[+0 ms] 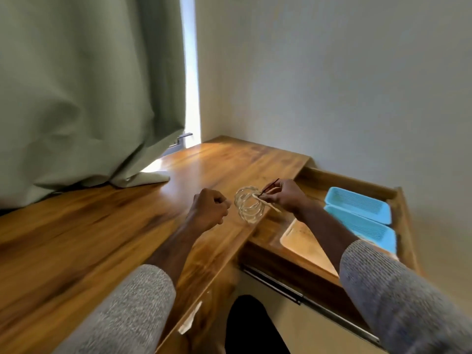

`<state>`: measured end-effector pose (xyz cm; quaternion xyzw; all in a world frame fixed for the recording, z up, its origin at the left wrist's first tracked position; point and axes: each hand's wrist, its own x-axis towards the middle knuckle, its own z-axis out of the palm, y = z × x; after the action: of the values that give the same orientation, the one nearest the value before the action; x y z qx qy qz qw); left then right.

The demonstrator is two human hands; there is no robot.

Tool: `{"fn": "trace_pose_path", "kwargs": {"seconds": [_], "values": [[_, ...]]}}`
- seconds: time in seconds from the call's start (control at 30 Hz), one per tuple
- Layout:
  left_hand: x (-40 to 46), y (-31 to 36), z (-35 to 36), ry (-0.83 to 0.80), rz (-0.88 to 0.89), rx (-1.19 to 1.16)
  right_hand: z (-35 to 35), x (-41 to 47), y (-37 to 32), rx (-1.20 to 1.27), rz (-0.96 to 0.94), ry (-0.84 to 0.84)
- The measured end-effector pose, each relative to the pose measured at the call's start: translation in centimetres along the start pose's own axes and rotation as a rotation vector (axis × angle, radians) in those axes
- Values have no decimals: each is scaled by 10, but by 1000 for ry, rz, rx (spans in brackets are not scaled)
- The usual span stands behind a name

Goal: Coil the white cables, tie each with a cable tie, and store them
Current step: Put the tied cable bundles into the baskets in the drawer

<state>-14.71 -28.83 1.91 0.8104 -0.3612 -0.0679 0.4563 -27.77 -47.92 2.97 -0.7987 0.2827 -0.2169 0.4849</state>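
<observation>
On the wooden desk (102, 226), near its right edge beside the open drawer (319, 254), lies the coiled white cable (249, 206). The left hand (209, 209) is closed in a fist at the coil's left side; whether it grips the cable I cannot tell. The right hand (283, 198) pinches a thin dark cable tie (269, 186). The tying step seems in hand; next the tie must be wrapped around the coil.

Glossy wooden desk (102, 238) under the hands; ribbed blue plastic trays (357, 204) right of them; matt green cloth curtain (89, 98) beyond.

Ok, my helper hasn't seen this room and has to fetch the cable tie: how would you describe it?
Start at the wooden desk, at its right edge beside the open drawer. There the right hand pinches a coiled white cable. The cable tie is the thin dark strip slanting up from those fingers, unlike the pale coil.
</observation>
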Motion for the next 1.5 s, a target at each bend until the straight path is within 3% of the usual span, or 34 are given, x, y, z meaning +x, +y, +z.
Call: {"fn": "trace_pose_path", "kwargs": {"seconds": [0.43,0.67,0.8,1.1,1.23,1.5], "values": [[40,83,158,-348,171,23,-207,-11,119,-159,217,445],[72,106,227,-428,132,17,-258,39,176,-112,421,691],[91,107,251,-452,143,58,-252,86,209,-96,597,699],[112,101,277,-486,166,148,-241,140,251,123,773,673],[113,103,284,-486,184,174,-238,140,262,-23,803,671],[107,117,288,-435,252,209,-252,120,253,-366,682,631]]}}
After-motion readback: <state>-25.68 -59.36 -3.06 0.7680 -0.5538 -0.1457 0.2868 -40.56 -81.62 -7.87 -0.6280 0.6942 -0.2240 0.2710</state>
